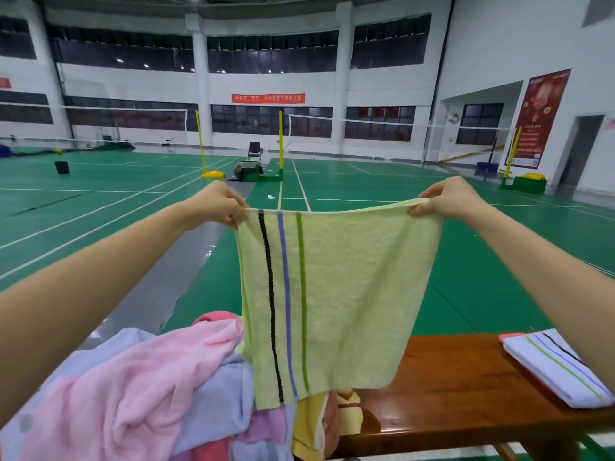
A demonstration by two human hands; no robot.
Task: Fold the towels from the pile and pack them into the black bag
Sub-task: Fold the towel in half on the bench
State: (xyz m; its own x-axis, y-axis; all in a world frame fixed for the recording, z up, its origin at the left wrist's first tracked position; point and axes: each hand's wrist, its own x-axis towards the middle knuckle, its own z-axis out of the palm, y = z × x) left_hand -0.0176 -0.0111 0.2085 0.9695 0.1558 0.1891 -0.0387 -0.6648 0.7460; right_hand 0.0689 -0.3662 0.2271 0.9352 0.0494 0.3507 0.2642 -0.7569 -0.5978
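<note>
Pale green terry makes up the towel [336, 294] held up in the air between both hands, spread flat and hanging free, with three stripes in black, blue and green running down its left part; the left hand [221, 202] pinches the top left corner between thumb and curled fingers; the right hand [447, 197] pinches the top right corner in the same way, so the upper edge runs nearly level with a slight sag; both arms reach forward, bare to the frame edge; the towel's lower edge hangs just above the pile [139, 387], which lies at lower left on the wooden bench [459, 387] and shows pink, lilac and yellow cloths heaped loosely, one over another; a folded white towel [559, 367] with green, blue and black stripes lies on the bench at the right, apart from the pile, with a pink edge showing beneath its far end; beyond the bench lies a green court floor [399, 261] with white lines, yellow net posts [281, 141] and a dark chair [254, 149]; the black bag cannot be identified with certainty in this view.
</note>
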